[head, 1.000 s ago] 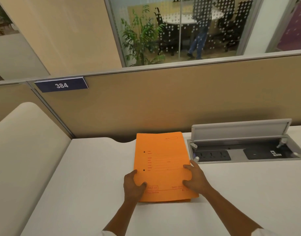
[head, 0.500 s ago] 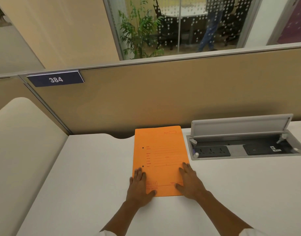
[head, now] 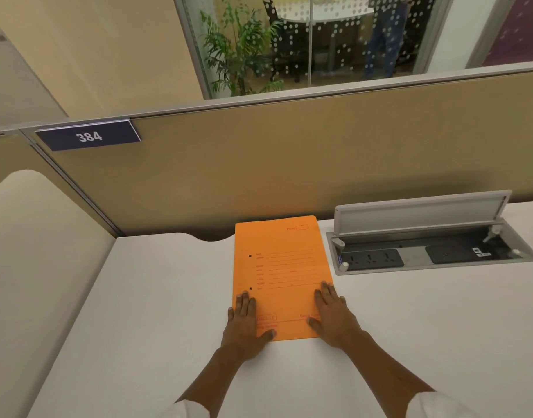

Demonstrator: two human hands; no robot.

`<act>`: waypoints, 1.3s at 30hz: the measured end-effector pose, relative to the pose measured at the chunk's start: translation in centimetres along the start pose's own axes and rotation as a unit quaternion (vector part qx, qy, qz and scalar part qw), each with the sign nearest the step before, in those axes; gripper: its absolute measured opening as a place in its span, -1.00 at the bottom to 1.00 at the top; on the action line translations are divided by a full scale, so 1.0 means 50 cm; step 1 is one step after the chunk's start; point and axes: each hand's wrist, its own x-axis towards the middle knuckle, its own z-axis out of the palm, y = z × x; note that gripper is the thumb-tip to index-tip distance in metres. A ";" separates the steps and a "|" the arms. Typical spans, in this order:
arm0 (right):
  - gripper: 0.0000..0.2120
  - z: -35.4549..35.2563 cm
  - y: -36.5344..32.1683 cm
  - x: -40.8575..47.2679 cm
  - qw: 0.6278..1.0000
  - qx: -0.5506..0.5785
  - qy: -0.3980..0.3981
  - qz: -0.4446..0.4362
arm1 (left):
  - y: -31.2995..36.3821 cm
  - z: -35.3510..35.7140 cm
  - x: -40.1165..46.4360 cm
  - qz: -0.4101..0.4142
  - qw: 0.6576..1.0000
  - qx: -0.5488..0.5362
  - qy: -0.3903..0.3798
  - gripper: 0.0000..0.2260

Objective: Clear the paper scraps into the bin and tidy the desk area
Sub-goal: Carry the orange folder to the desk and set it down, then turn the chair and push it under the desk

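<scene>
An orange file folder (head: 281, 276) lies flat on the white desk (head: 168, 312), its far end near the partition. My left hand (head: 245, 325) rests flat on the folder's near left corner, fingers spread and pointing away. My right hand (head: 331, 318) lies flat on the near right corner in the same way. Neither hand grips anything. No paper scraps and no bin are in view.
An open power socket box (head: 425, 254) with a raised grey lid is set into the desk to the right of the folder. A tan partition (head: 289, 161) with a "384" plate (head: 88, 135) closes the back. A cream side panel (head: 32, 251) stands at the left.
One second ago both hands gripped the folder's near edge; now they lie flat on top of it. The folder has slid a little away from me and lies flat.
</scene>
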 end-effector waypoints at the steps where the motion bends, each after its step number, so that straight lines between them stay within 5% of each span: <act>1: -0.25 0.000 0.000 0.000 1.000 -0.005 -0.002 0.000 | 0.001 0.000 -0.001 -0.001 1.000 0.003 -0.001 -0.08; 18: -0.27 -0.032 -0.011 -0.157 0.998 -0.047 0.037 0.013 | 0.080 -0.067 -0.100 0.074 0.990 0.102 0.059 -0.38; 39: -0.30 0.051 0.130 -0.745 0.985 -0.047 0.104 0.125 | 0.374 0.046 -0.495 0.187 0.978 0.058 0.079 -0.27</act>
